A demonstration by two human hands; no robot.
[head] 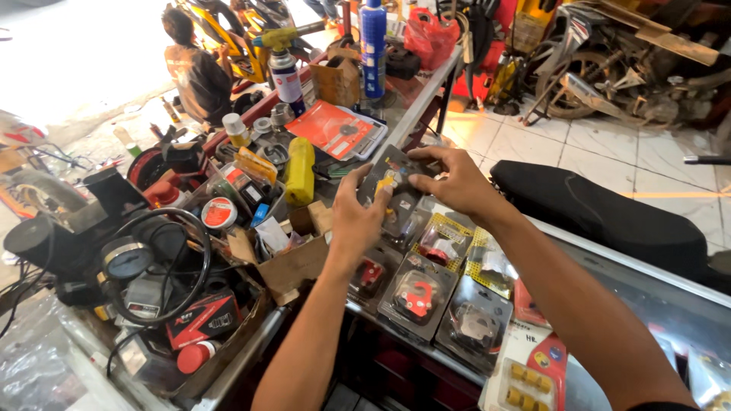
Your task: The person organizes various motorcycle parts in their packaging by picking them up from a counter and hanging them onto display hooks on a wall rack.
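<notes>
Both hands hold one dark blister pack (396, 186) just above the tabletop (426, 99), over a row of similar packs. The left hand (358, 221) pinches its near lower edge between thumb and fingers, and the right hand (449, 179) closes over its far upper edge with the fingers curled on top. The pack looks light and flat, a card back with a clear plastic shell, and a small yellow part shows inside it. I judge that it is stiff enough to be lifted by the edges, but the shell is smooth and may slip, so the card border is the better place to take hold; pressing on the bubble could dent it. Under the hands lie more packs, one with a red part (417, 295) and one with a grey metal part (476, 323), touching each other edge to edge. To the left stands an open cardboard box (293, 266) with small papers and loose items in it, and beside it a larger tray full of cans, a round gauge (126, 259) and black cable. Further back stand a blue spray can (373, 46) and a yellow bottle (299, 171) lying on its side.
</notes>
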